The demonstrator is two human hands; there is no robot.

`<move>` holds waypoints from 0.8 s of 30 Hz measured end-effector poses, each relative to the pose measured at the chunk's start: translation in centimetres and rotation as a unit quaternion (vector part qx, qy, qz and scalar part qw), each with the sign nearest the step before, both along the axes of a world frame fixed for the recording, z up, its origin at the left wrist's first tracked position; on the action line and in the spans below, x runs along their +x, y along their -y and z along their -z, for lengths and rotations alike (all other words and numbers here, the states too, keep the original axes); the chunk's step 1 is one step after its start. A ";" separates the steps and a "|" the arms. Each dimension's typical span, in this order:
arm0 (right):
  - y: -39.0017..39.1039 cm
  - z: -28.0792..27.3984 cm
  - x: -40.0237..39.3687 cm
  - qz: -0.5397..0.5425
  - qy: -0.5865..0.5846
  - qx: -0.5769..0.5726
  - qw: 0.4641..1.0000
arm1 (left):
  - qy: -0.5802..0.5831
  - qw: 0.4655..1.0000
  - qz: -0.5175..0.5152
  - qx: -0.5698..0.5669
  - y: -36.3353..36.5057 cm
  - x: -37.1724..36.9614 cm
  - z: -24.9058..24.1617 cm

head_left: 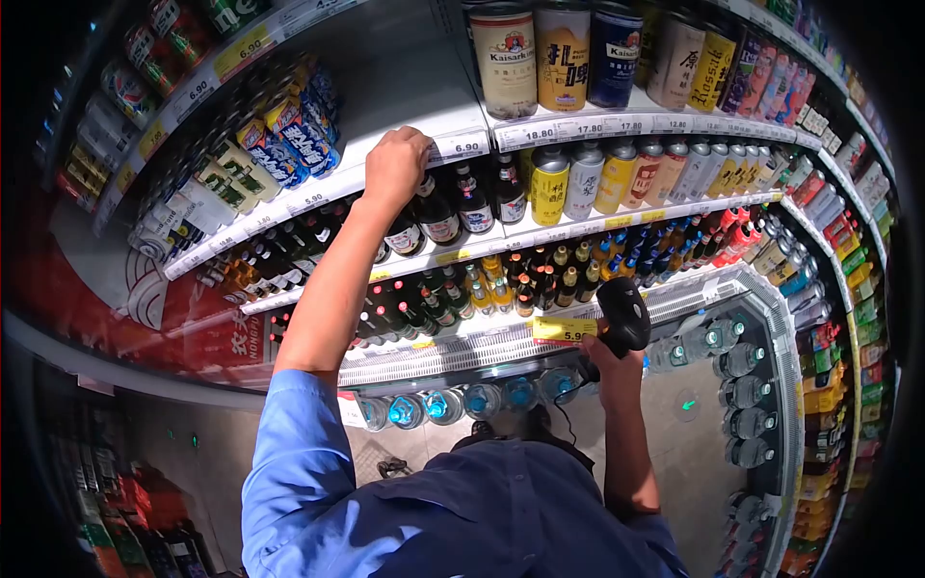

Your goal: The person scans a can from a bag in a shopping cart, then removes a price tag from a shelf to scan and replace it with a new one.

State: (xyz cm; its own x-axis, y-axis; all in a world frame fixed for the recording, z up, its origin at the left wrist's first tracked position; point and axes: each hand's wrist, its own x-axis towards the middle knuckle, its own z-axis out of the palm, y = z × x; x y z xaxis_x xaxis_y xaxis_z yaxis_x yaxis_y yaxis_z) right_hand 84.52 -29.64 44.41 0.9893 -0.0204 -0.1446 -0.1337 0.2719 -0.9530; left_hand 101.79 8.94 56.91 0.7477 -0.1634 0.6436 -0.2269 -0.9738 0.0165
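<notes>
My left hand [397,166] reaches up to the front edge of the upper shelf, fingers curled together at the price strip [461,146] beside a 6.90 label. Whatever is between those fingertips is hidden. In my right hand [614,364] is a black handheld barcode scanner [623,316], its head pointing up, with a cable [567,421] hanging below. A yellow price tag [562,330] shows just left of the scanner grip. Dark beer bottles [441,217] stand on the shelf under my left hand.
Blue-and-white cans [292,144] stand left of my left hand, large beer cans [508,60] to its right. Smaller cans [551,185] and bottles fill lower shelves. Large water bottles [443,407] line the floor at the cooler's base. More stocked shelves [827,337] curve along the right.
</notes>
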 end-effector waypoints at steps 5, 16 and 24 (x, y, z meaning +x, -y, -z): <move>0.3 0.8 0.2 -0.004 -0.005 -0.016 1.000 | 0.020 0.999 -0.013 -0.027 0.5 0.2 -0.1; 0.3 0.4 -0.3 -0.021 -0.002 -0.039 0.999 | 0.031 0.999 0.020 -0.001 0.3 1.2 -0.4; 0.4 0.7 -0.7 -0.001 -0.016 -0.019 1.000 | 0.026 0.999 0.038 0.008 -0.2 1.7 -0.6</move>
State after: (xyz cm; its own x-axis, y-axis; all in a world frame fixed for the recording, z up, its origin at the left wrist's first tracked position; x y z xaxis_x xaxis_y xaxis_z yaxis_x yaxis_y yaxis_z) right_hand 83.86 -30.07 43.69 0.9840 -0.0251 -0.1764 -0.1656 0.2360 -0.9575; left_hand 103.50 9.14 57.53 0.6987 -0.2292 0.6777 -0.3010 -0.9536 -0.0122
